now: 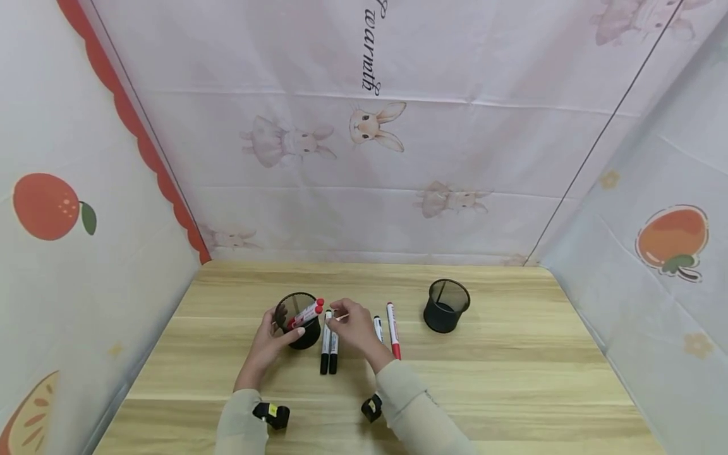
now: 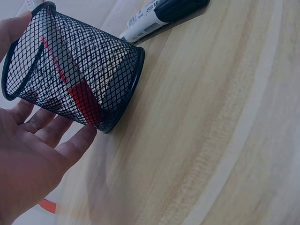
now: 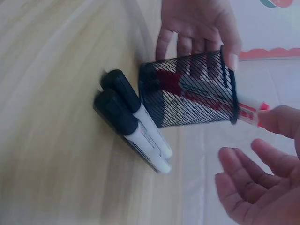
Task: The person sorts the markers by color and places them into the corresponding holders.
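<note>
At the far left, a pale wall point(image 1: 131, 278) carries printed fruit. Next comes the left sleeve point(image 1: 241, 423), with a black camera point(image 1: 273, 415) at its wrist. The left hand point(image 1: 263, 351) grips the left cup point(image 1: 303, 338), a black mesh one: fingers curved round its side, thumb at the rim. I cannot tell whether the cup's base sits flat on the table point(image 1: 512, 385).

2 red pens point(image 1: 304, 316) lean inside that cup, caps down near its base, their red ends poking out past the rim toward the right hand point(image 1: 357, 327). Just right of the cup, 2 black pens point(image 1: 325, 344) lie side by side on the wood, black caps toward the person.

The right hand hovers over the space beside them, its fingers apart and loosely bent. Its thumb tip is at the end of a red pen; whether they touch, I cannot tell. Past it lie another black pen point(image 1: 378, 327), partly hidden by the forearm, and a loose red pen point(image 1: 392, 325). Farther right, the right cup point(image 1: 442, 319) stands upright.
</note>
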